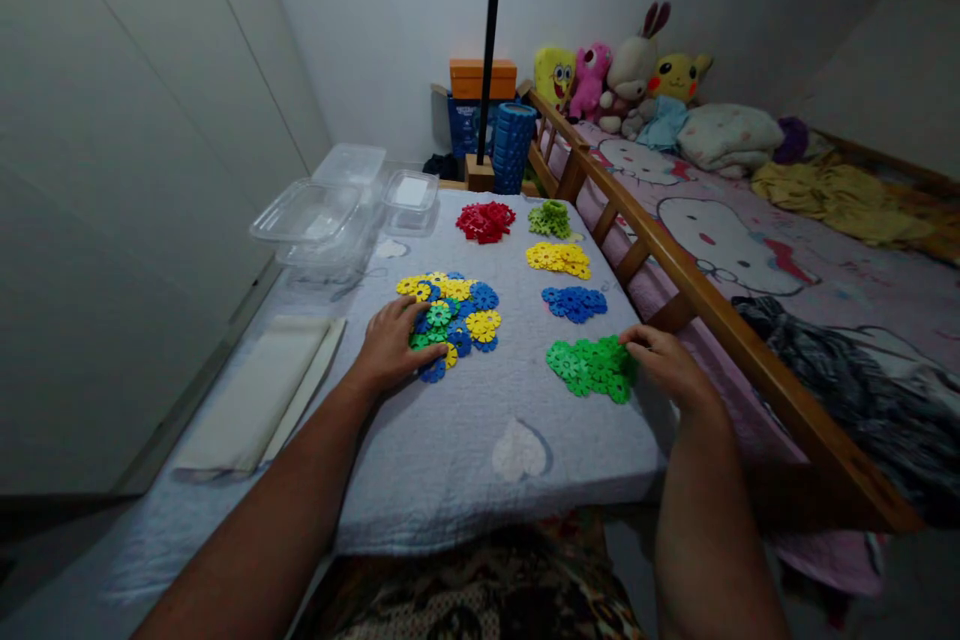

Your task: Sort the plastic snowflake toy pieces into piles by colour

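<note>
A mixed pile of yellow, blue and green snowflake discs point(454, 312) lies in the middle of a grey cloth-covered table point(465, 440). My left hand point(391, 344) rests on the pile's left edge, fingers curled over some discs. Sorted heaps lie to the right: green point(589, 366), blue point(574, 302), yellow point(559, 258), light green point(550, 218) and red point(486, 221). My right hand point(663, 363) touches the right edge of the green heap, fingers pinched together on it.
Clear plastic boxes point(330, 218) stand at the table's back left. A folded pale cloth point(259, 395) lies at the left. A wooden bed rail point(697, 295) runs along the right, with plush toys point(622, 70) on the bed. A black pole point(491, 30) rises behind.
</note>
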`<state>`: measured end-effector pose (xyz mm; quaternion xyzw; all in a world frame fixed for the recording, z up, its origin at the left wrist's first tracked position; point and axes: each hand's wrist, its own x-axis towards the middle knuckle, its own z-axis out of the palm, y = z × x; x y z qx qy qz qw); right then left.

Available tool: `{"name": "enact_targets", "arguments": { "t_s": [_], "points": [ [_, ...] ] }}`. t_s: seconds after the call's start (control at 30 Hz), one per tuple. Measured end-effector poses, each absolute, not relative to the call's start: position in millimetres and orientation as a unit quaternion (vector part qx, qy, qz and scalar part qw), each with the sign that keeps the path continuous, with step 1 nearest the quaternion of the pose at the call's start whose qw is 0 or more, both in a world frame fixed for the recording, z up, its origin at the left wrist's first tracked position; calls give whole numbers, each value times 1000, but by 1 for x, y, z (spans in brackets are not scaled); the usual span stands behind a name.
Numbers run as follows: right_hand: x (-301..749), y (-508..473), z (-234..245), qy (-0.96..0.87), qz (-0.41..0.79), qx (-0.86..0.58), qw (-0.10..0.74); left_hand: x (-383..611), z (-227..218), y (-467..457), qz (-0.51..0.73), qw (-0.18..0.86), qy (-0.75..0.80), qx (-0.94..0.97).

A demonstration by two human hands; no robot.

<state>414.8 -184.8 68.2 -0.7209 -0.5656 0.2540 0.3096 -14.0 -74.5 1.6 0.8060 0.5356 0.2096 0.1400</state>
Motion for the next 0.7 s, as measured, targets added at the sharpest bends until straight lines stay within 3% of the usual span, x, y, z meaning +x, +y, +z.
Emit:
{"name": "enact_targets", "arguments": {
  "t_s": [0.43, 0.57, 0.7],
  "points": [
    [408, -177, 59, -593, 168, -732, 290, -15, 1, -73, 219, 139, 530, 807],
    [362, -155, 69, -661, 174, -671, 288, -14, 1, -74, 227, 140, 526, 807],
    [295, -130, 67, -759, 196, -578, 225, -14, 1, -74, 236, 147, 530, 801]
  ]
}}
